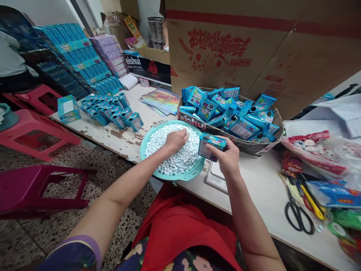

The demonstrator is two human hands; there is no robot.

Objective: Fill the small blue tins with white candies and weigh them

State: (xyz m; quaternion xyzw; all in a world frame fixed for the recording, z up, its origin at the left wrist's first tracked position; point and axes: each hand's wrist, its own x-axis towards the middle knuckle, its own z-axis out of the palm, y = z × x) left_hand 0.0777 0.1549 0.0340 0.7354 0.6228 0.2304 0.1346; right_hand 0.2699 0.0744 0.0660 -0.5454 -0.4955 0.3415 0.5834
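My right hand [229,156] grips a small blue candy box [210,146], tilted, beside the rim of a round mint-green basin [193,175]. Small white candies [172,160] fill that basin. Over them my left hand [176,141] is closed, its fingers curled, and what it may hold is hidden. Behind my right hand stands a cut-down carton [254,149] heaped with blue candy boxes [228,113]. Partly covered by my right hand and wrist, a white kitchen scale [216,176] lies on the table.
Several blue boxes [113,111] stand in rows at the table's left, near shiny printed sheets [160,101]. Scissors [297,212] and plastic bags [316,150] lie at the right. A tall cardboard box [239,45] rises behind. Plastic stools [34,131] stand on the left floor.
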